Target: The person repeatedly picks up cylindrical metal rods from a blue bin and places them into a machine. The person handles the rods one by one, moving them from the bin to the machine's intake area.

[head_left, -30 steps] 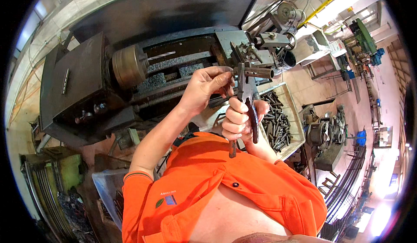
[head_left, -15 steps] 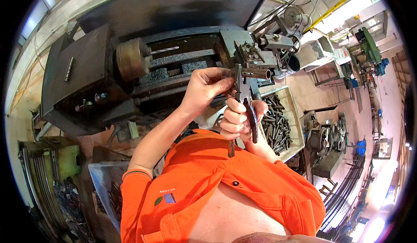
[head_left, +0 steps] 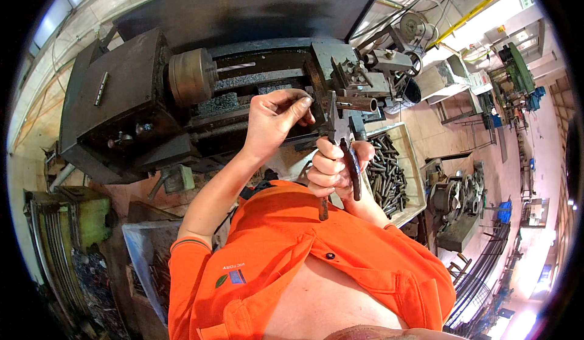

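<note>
My right hand (head_left: 331, 171) is closed around the dark handles of a pair of pliers (head_left: 342, 148), whose jaws point up toward a short metal rod (head_left: 356, 103). The fingertips of my left hand (head_left: 277, 121) pinch the left end of that rod. Rod and pliers are held in front of the tool post (head_left: 356, 75) of a dark metal lathe (head_left: 201, 90). The lathe's round chuck (head_left: 191, 76) sits to the left with a thin bar sticking out of it.
A pale tray (head_left: 404, 163) full of several dark metal rods stands right of my hands. A green machine (head_left: 67, 224) and a bin of scrap (head_left: 146, 261) lie at the lower left. More machines and a motor (head_left: 453, 197) stand on the workshop floor to the right.
The view has shifted slightly, and both hands have stayed together at the rod. My left hand's fingers have moved onto the rod's end while the right hand keeps the pliers.
</note>
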`<state>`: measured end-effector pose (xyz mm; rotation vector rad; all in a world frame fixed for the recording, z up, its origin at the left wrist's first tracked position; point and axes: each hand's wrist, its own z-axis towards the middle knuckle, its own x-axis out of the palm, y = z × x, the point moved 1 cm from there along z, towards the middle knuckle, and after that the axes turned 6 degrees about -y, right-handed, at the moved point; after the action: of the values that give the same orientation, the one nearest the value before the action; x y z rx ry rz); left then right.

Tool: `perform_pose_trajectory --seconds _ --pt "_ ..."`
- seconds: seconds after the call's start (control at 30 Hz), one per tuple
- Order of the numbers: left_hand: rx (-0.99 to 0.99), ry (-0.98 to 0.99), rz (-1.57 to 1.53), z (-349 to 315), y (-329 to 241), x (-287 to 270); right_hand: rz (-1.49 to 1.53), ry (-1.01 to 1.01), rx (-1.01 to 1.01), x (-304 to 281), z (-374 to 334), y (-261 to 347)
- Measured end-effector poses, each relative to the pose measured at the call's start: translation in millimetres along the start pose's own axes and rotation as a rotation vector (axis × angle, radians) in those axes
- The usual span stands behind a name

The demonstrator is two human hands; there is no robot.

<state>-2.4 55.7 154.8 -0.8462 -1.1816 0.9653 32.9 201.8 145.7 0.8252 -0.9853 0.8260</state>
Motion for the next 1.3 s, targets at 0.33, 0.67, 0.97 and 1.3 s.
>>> perform_pose_trajectory --seconds 0.33,0.67,0.97,1.3 --pt "-0.007 0.052 -0.177 8 11 -24 -0.074 -0.018 -0.092 2 -11 -6" --pt "0.024 0.101 0.668 22 47 -50 -0.077 -0.333 -0.4 12 -81 -28" --pt "-0.173 -0.04 0.836 -13 72 -69 -0.264 -0.773 -0.926 -25 -232 -7" --pt "-0.424 0.018 1.131 -102 94 -69 0.252 -1.094 -1.152 -80 -372 23"
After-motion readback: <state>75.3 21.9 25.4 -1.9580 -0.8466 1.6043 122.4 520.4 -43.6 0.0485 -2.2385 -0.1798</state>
